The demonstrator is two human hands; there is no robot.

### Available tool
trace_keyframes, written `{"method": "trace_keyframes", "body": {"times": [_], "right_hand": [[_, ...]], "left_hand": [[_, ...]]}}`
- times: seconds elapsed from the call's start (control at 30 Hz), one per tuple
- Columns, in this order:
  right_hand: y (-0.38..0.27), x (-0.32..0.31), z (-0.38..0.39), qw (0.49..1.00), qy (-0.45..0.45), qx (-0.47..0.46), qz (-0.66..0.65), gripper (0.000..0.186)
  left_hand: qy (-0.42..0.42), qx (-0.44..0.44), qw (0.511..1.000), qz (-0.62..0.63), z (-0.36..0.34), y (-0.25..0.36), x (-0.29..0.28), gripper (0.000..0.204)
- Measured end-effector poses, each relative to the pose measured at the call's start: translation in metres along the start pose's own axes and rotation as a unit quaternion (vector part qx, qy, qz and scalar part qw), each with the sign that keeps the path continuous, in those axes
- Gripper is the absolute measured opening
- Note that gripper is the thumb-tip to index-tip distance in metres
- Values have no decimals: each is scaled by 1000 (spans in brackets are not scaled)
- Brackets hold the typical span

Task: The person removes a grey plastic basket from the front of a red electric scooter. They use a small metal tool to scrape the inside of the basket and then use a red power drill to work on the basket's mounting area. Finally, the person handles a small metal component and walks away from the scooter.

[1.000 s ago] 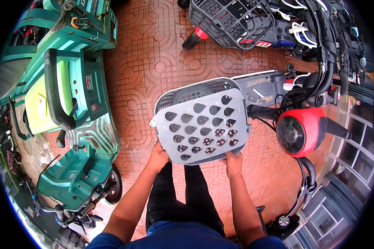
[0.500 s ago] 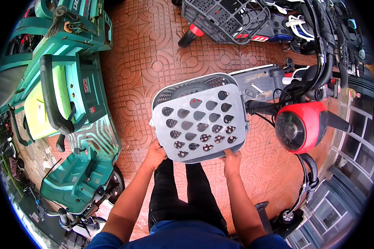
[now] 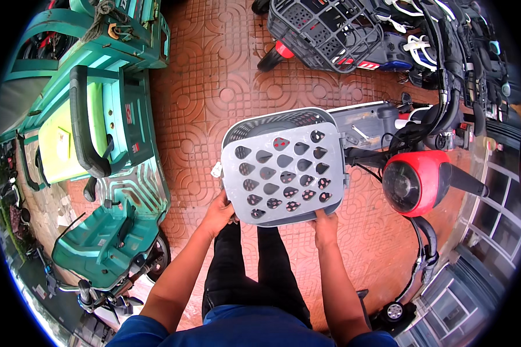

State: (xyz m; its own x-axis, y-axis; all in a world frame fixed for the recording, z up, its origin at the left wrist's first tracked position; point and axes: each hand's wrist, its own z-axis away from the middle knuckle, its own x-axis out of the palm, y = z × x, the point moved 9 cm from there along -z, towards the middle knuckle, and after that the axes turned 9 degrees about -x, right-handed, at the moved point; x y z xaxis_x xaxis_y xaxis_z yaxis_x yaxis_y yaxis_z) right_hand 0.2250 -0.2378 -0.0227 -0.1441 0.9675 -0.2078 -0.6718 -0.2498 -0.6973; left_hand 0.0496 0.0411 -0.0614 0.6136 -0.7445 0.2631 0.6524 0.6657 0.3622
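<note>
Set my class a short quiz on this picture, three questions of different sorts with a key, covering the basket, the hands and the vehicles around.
1. True or false: the left hand and the right hand both hold the grey basket.
2. Which colour is the front housing of the scooter to the right of the basket?
A) white
B) red
C) green
3. Fill in the missing word: the openings in the basket's lid are shaped like ____.

Key: 1. True, one hand is at each side of its near end. 2. B. 3. Teardrops.
</note>
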Motion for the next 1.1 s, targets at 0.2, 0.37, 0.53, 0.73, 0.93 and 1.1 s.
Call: {"method": "trace_keyframes", "body": {"times": [0.2, 0.37, 0.53, 0.73, 0.93, 1.1], "right_hand": [[-7, -6, 0, 1000, -16, 17, -17, 40], [-11, -7, 0, 997, -53, -11, -54, 48], [-27, -12, 15, 998, -37, -34, -43, 60], [-9, -43, 39, 999, 21, -17, -26, 78], [23, -70, 77, 1000, 16, -4, 3, 77], [46, -106, 99, 992, 62, -25, 106, 68]], "left_hand": [[64, 13, 997, -42, 38, 9, -21, 55], [88, 36, 994, -62, 61, 11, -17, 56], [85, 15, 994, -73, 65, 17, -8, 58], [23, 17, 996, 83, 79, 10, -14, 51], [-55, -4, 994, 94, 114, 9, -9, 45], [-24, -42, 999, 17, 138, 32, 13, 22]]}}
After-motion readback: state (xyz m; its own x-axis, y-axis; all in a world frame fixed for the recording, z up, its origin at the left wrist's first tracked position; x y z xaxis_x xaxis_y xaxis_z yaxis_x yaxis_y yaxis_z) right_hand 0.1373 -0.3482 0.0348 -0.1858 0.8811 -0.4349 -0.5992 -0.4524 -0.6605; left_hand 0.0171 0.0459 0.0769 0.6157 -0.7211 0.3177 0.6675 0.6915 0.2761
